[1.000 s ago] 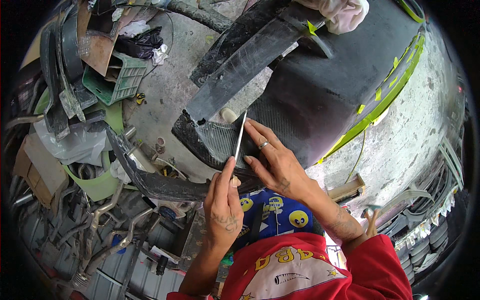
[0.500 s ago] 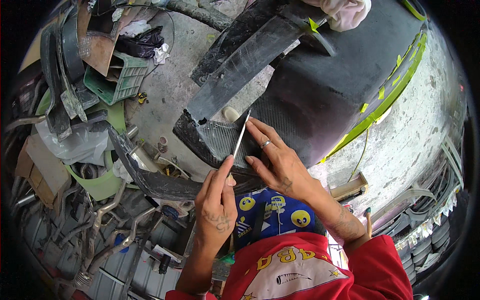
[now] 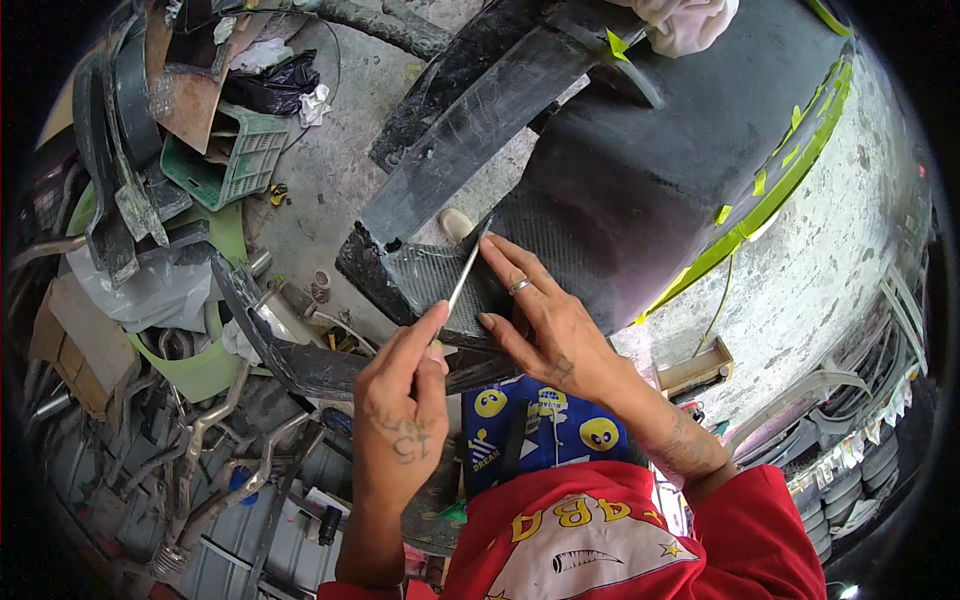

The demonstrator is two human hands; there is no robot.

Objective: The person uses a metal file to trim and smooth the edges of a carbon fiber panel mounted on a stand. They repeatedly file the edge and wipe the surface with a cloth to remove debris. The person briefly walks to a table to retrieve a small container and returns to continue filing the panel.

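Note:
My left hand (image 3: 398, 420) is closed round the near end of a slim metal file-like tool (image 3: 462, 281), thumb and forefinger pinching it. The tool slants up and to the right across the edge of a black car bumper (image 3: 630, 180), over its ribbed, mesh-textured corner. My right hand (image 3: 560, 330) lies stretched out on this bumper, a ring on one finger. Its fingertips touch the tool's far end, while the thumb rests apart on the textured surface. Just past the tool, a pale rounded object (image 3: 455, 225) shows in the gap of the bumper.
Yellow-green masking tape (image 3: 740, 232) runs along the bumper's right edge. A crumpled pale cloth (image 3: 690, 22) sits on top. At left are a green plastic crate (image 3: 250, 165), bent metal pipes (image 3: 205, 410) and a curved black trim piece (image 3: 300, 365). A small wooden box (image 3: 697, 368) stands at right.
My left hand has drawn back down and to the left with the tool. The right hand has shifted slightly left, its fingertips still at the tool's far end.

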